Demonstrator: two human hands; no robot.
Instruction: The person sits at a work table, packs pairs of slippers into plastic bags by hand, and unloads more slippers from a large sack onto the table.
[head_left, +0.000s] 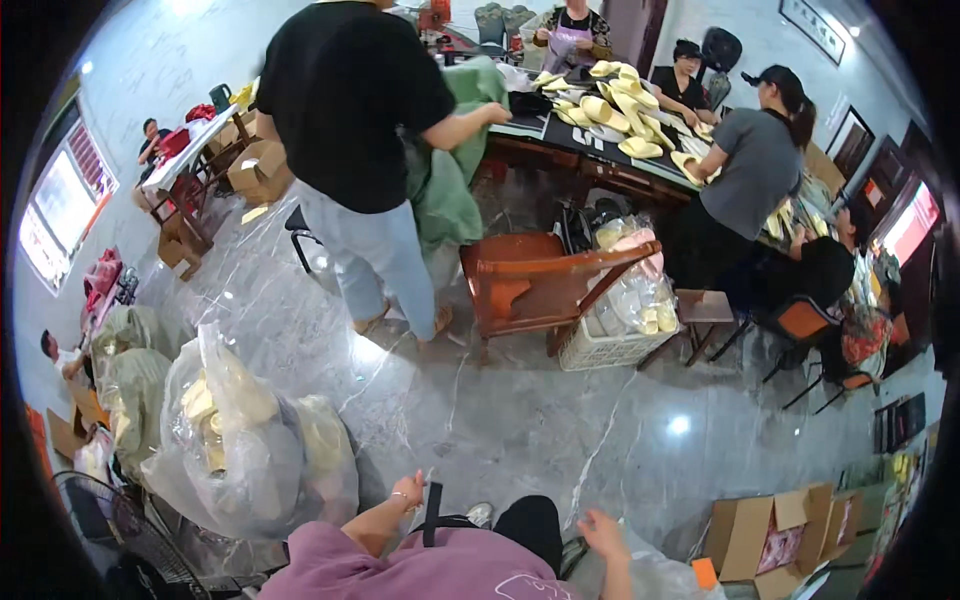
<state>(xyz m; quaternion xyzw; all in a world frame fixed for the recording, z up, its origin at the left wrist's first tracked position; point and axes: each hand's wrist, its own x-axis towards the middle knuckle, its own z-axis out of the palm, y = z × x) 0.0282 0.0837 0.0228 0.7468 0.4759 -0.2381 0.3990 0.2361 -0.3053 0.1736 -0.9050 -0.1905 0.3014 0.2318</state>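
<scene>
At the far left, stuffed sacks (130, 370) leaned by the wall, and beside them a big clear plastic bag (240, 440) stood on the grey marble floor (520, 420), already bulging with pale yellow foam pieces. That bag looked close to full, so the packing seemed well along there. The left hand (408, 490) hung near its lower right side, fingers loosely curled and holding nothing, apart from the bag. The right hand (603, 530) lay spread at the edge of another clear plastic bag (650, 575) at the lower rim, touching it as far as could be told; its contents were hidden. Farther right, an open cardboard box (770, 535) sat on the floor. Up at the worktop (580, 140), many pale yellow pieces (620, 110) still lay unsorted among other people, so plenty appeared left to bag.
</scene>
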